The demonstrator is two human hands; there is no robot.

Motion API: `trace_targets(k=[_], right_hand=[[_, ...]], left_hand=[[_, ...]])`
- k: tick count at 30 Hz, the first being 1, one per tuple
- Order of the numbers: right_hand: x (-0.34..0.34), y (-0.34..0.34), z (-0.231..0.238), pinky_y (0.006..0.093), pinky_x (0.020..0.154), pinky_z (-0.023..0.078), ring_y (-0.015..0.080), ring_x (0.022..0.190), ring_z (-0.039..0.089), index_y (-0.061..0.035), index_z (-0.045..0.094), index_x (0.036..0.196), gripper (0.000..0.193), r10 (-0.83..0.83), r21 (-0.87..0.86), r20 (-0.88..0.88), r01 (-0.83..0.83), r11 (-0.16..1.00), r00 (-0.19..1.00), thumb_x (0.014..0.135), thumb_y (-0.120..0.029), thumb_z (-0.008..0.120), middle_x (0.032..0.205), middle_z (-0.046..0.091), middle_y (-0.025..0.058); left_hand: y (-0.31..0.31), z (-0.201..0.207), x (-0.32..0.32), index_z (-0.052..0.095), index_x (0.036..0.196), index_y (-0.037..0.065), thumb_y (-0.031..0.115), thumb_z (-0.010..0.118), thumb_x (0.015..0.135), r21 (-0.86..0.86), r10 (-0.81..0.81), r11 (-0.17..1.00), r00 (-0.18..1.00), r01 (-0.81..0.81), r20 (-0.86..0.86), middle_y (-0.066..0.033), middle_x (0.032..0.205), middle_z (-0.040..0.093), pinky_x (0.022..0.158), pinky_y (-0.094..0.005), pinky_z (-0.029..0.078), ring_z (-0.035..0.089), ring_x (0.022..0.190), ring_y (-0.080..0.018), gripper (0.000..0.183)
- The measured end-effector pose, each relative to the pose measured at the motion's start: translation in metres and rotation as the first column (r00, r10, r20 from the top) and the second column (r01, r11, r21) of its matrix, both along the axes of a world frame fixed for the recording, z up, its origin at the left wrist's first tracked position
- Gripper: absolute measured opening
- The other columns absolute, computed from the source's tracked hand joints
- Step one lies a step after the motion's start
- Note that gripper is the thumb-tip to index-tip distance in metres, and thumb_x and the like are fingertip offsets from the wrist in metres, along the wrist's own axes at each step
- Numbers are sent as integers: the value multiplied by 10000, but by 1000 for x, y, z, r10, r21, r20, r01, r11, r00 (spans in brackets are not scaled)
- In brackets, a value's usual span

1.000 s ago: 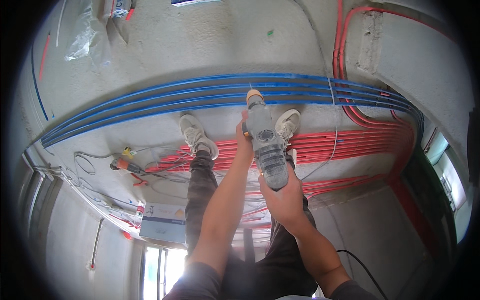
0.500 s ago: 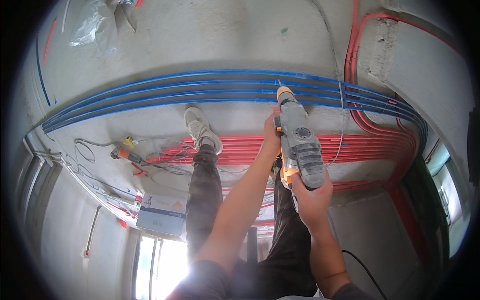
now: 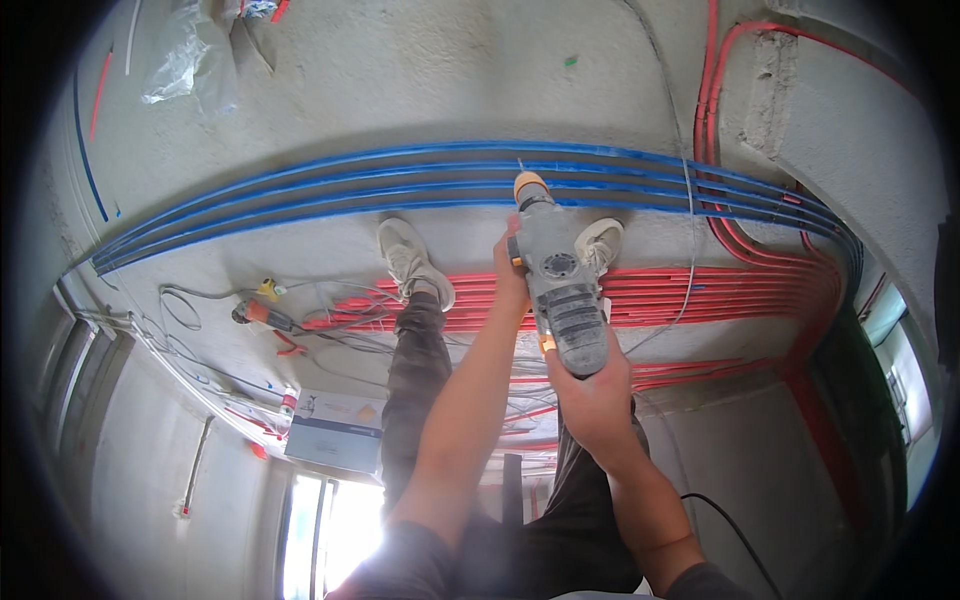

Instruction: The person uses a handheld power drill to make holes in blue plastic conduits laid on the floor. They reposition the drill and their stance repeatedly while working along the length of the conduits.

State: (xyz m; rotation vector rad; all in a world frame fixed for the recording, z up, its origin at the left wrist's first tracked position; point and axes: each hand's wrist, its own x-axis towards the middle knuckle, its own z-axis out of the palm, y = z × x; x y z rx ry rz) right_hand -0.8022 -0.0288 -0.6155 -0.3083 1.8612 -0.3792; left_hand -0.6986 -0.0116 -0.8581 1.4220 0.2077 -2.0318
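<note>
A grey and orange hammer drill [image 3: 562,268] is in both my hands, its chuck and thin bit pointing away from me. My left hand [image 3: 510,272] is closed around the front part of the drill, on its left side. Behind the body, my right hand [image 3: 598,408] wraps the rear grip, most of which is hidden. The bit's tip appears over the row of blue pipes [image 3: 400,171] on the floor; whether it touches anything, I cannot tell. My two pale shoes stand between these pipes and a band of red pipes [image 3: 660,297].
An orange and grey power tool [image 3: 262,316] lies among grey cables at left, near a white and blue box [image 3: 337,430]. Clear plastic sheeting [image 3: 190,60] lies far left. A thin cable [image 3: 690,230] crosses the pipes at right. Red pipes bend up the right side.
Both hands have carried the drill to the left along the blue pipes. My right shoe, hidden behind the drill before, now shows.
</note>
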Motion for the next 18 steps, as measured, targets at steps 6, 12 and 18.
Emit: trace_targets(k=[6,12,18], right_hand=[[32,10,4,367,831,571,254,888,754,7,612,1239,397,142,37,38,-143,989,989,890,-53,791,986,762,147],[49,12,12,434,849,575,429,966,756,9,596,1208,396,189,128,115,-203,971,975,887,-111,795,1006,754,221],[50,22,5,429,847,575,397,942,764,17,601,1205,397,149,114,95,-159,981,984,883,-102,801,999,756,213]], left_hand=[[41,-32,57,658,1254,40,527,505,1139,165,49,986,988,-25,-144,-46,1075,733,806,-335,603,729,926,-161,523],[71,-17,92,661,1254,42,521,506,1141,234,40,972,981,6,-192,-45,1075,734,800,-332,602,730,920,-159,516],[69,-23,89,664,1254,44,515,506,1143,232,45,973,975,6,-216,-44,1075,736,793,-329,601,731,913,-157,510]])
